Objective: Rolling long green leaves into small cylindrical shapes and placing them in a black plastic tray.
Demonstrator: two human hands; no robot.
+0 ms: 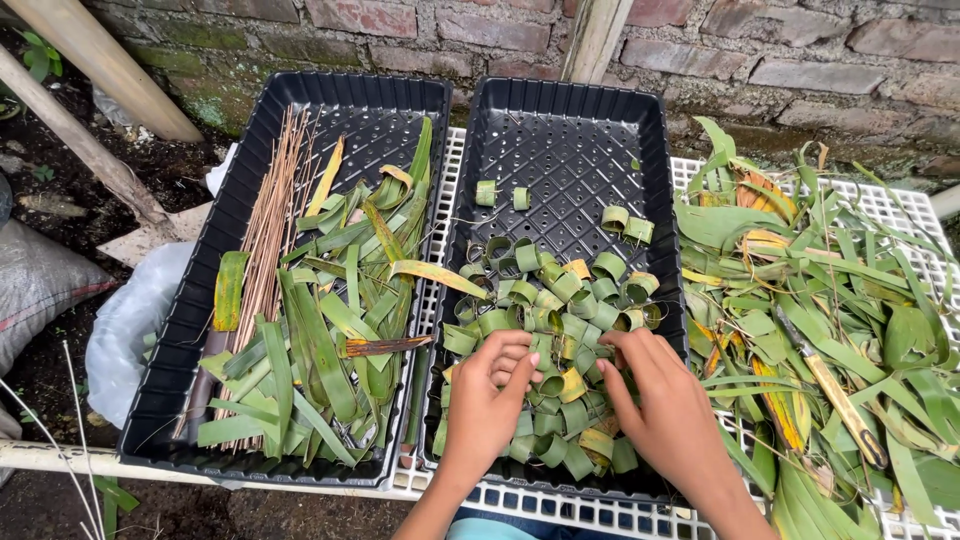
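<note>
Head view looks down on a white slatted table (905, 205) against a brick wall (800, 45), bearing two black plastic trays side by side. Loose green and yellowing leaf offcuts (830, 310) are heaped on the table's right end, apparently as stock. Left tray (290, 100) holds flat-cut leaf strips (320, 350) and a bundle of thin brown sticks (272, 210) laid lengthwise along its left side, kept sorted by kind. Right tray (650, 130) holds a pile of leaf strips rolled into small rings (560, 300), gathered toward its near end within reach. Left hand (487, 400) and right hand (665, 405) rest on that pile, fingers curled and pressed into the rings; whether any ring is pinched, I cannot tell.
</note>
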